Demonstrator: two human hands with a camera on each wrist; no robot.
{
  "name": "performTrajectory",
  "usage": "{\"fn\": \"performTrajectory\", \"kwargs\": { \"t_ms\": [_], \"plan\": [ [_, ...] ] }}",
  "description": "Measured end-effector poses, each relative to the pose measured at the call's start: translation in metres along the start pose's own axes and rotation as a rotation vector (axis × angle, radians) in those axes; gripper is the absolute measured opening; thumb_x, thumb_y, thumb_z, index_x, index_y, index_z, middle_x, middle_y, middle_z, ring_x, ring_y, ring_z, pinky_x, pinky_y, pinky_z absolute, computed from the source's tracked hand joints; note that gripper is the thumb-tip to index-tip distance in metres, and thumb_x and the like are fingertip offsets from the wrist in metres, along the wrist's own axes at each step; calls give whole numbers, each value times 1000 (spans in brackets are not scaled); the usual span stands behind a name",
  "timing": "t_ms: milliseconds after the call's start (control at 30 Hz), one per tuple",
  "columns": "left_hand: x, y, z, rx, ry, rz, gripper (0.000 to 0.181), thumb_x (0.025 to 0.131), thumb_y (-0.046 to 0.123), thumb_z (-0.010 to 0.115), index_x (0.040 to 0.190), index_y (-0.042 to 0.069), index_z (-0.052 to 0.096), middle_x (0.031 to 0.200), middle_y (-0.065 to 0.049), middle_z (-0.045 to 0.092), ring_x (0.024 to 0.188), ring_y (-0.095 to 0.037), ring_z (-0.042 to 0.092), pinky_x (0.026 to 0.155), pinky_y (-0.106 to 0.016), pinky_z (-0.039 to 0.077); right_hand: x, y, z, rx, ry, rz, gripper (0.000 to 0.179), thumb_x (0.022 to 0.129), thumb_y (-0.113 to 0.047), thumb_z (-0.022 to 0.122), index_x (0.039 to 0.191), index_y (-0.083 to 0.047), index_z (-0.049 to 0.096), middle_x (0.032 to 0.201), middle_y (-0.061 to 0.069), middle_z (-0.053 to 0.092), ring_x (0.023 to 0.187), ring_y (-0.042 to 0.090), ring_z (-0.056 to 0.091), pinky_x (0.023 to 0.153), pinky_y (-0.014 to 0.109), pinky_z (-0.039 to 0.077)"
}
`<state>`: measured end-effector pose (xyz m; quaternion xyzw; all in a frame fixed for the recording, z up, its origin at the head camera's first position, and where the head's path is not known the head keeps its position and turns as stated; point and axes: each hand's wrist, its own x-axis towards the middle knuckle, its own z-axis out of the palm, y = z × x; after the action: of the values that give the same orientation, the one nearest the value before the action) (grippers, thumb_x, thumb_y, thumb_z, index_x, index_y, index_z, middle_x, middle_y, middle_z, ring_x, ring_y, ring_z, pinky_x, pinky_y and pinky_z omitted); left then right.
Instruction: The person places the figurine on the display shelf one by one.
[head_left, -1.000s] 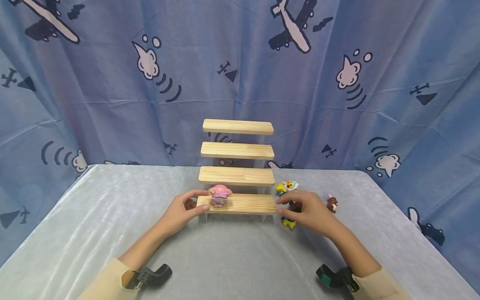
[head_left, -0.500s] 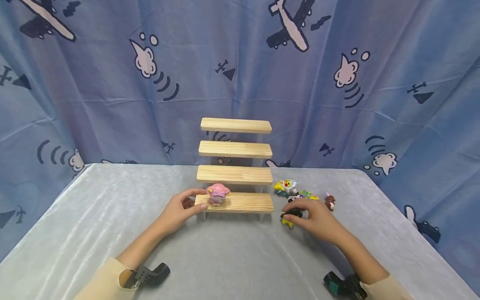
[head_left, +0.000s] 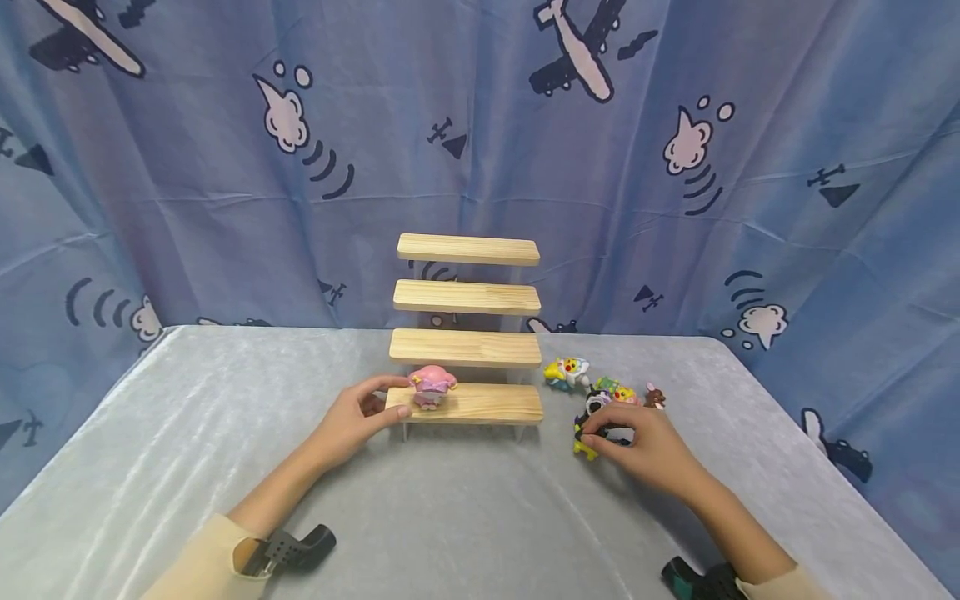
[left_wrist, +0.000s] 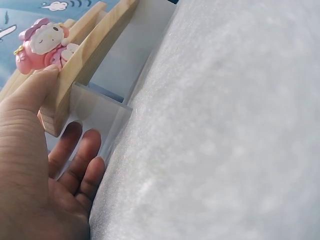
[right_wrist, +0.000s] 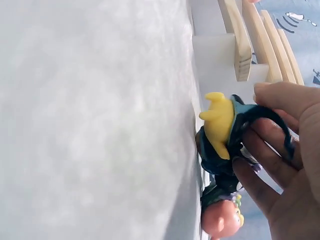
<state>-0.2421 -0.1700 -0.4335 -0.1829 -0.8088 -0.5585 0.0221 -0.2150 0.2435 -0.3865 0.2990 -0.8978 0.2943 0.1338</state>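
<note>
A wooden tiered display stand (head_left: 487, 403) with clear supports stands on the table. On the left of its lowest shelf sits a pink figurine (head_left: 432, 387). My left hand (head_left: 352, 425) grips that shelf's left end; in the left wrist view the thumb (left_wrist: 37, 87) lies on the wood beside the figurine, with several fingers (left_wrist: 75, 165) below by the clear support. Right of the stand, my right hand (head_left: 645, 437) pinches a black-and-yellow figurine (head_left: 585, 448). The right wrist view shows its yellow part (right_wrist: 218, 122) and curved dark tail (right_wrist: 275, 117) between thumb and fingers.
Other figurines lie close by: a yellow-and-white one (head_left: 567, 372), a green-and-yellow one (head_left: 618, 390) and a brown one (head_left: 655, 395). A black-and-white figure (head_left: 596, 402) touches or nearly touches the held one. A blue curtain (head_left: 337, 167) hangs behind the table.
My right hand has moved away from the stand's right end to the black-and-yellow figurine, which has shifted slightly right. My left hand stays at the shelf. The head view has drifted slightly.
</note>
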Motion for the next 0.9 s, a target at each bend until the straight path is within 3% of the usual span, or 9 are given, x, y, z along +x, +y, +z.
{"fn": "performTrajectory", "kwargs": {
  "t_ms": [200,367,600,900],
  "plan": [
    [1,0,1,-8,-8,4,39,93,21,73,130,10,65,121,-17,67,72,-7,56,64,-22,46,-7,4,0,38,18,90,15,83,-8,82,91,-20,76,90,-8,73,84,-5,65,73,31,60],
    [0,1,0,3,-2,-1,40,93,21,73,131,11,64,110,-13,67,68,-7,54,62,-23,45,-6,1,3,63,39,161,16,80,-10,85,94,-13,76,86,-5,71,80,-4,63,70,26,59],
    [0,1,-1,9,1,0,41,93,21,74,132,12,64,101,-5,66,67,-6,53,62,-23,45,-3,-5,6,-98,81,225,27,73,-17,91,95,-11,77,77,-4,64,71,3,58,64,25,55],
    [0,1,0,-3,1,4,40,93,20,73,131,11,64,107,-12,67,71,-7,57,64,-23,47,-6,-7,3,-196,54,254,27,78,-16,86,103,-14,76,94,2,64,82,14,59,62,23,46]
  ]
}}
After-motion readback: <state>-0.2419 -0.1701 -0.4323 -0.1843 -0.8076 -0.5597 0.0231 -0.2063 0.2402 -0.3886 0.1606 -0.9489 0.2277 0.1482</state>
